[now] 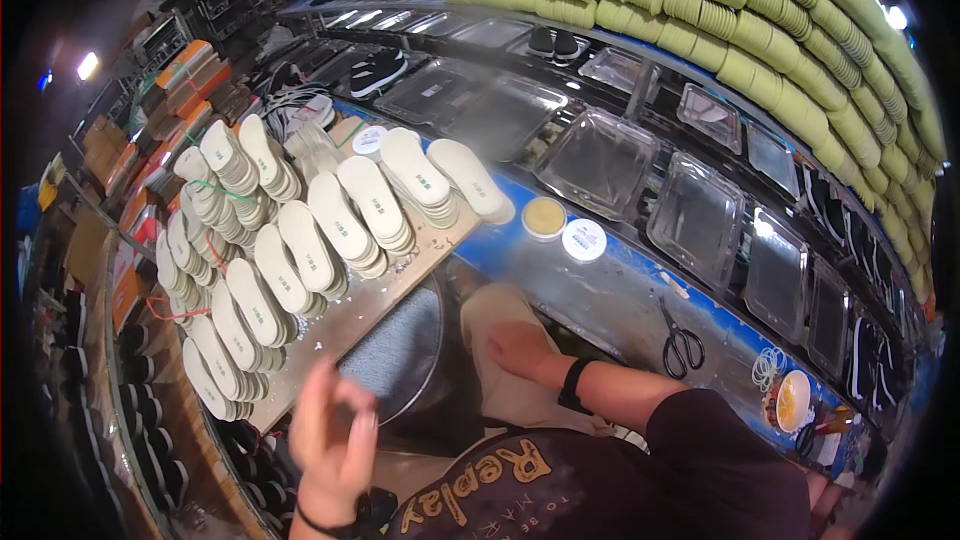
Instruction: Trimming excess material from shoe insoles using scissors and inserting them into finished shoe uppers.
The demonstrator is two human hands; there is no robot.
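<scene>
My left hand (335,440) is raised beside the front edge of a board (400,278), a dark band on its wrist. Its fingers are apart and loosely bent, somewhat blurred, with nothing visible in them. Several stacks of cream shoe insoles (310,246) with small green print stand in rows on that board, just beyond this hand. One insole stack (470,180) reaches past the board's far right end. My right hand (515,345) rests on my beige trouser leg (490,310), below a black wristband; its fingers are hidden.
A blue-edged bench (620,290) holds black-handled scissors (684,348), a round tin (543,218), a white lid (584,239) and a small bowl (793,401). Clear plastic trays (600,160) line the rack behind, under stacked yellow-green pieces (700,10). Dark shoes (377,71) stand farther back.
</scene>
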